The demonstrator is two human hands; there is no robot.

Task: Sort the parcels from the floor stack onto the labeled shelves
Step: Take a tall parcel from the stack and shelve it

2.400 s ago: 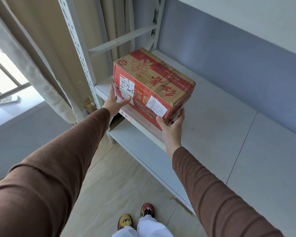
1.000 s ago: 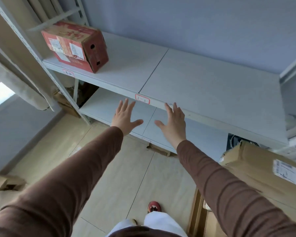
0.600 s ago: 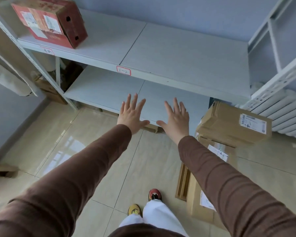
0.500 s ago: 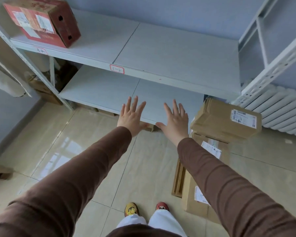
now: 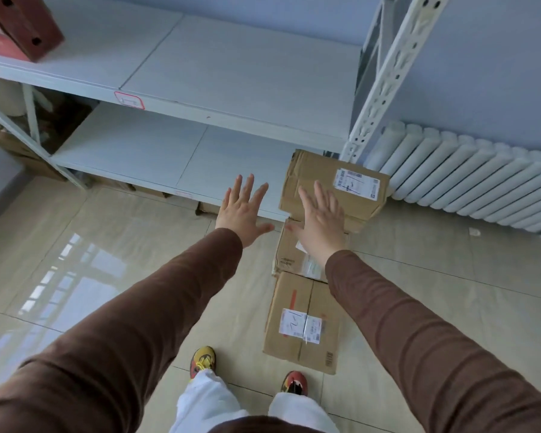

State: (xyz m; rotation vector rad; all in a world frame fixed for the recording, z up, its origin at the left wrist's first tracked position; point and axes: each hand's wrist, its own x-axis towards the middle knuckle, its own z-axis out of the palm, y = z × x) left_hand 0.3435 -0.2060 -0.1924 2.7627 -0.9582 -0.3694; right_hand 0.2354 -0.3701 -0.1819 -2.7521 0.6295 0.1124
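The shelves [image 5: 231, 67] carry one red box [image 5: 19, 26] at the upper left; three brown parcels remain by the rack's right post on the floor [image 5: 107, 245]. This looks like the reach for the next one. Both the left hand [image 5: 242, 210] and right hand [image 5: 320, 221] are spread flat and empty, the right over the top parcel [image 5: 353, 185]. Next comes reading its label [image 5: 356, 183], then a grip on both sides.

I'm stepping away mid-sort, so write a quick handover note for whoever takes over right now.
Left hand and right hand: both open, empty, reaching toward the floor stack.
Done: red box sits on the upper shelf, left end.
Left: top parcel, the parcel under it and the labelled parcel nearest the feet are unsorted beside the rack.
Lower shelf shows no parcels.
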